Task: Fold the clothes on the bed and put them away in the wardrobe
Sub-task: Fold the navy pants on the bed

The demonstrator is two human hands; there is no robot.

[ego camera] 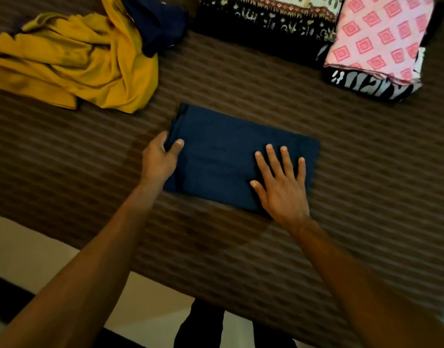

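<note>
My left hand pinches the folded navy cloth, right hand flat, fingers spread; beyond it, yellow heap unfolded, nothing put away.

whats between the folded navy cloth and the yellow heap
In the head view, only bare striped bedcover separates the folded navy cloth from the yellow heap.

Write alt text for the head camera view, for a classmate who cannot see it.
A person's left hand grips the left edge of a folded navy garment on a brown striped bed, while the right hand presses flat on it. A crumpled yellow garment lies at far left; folded patterned clothes sit at far right.
</note>
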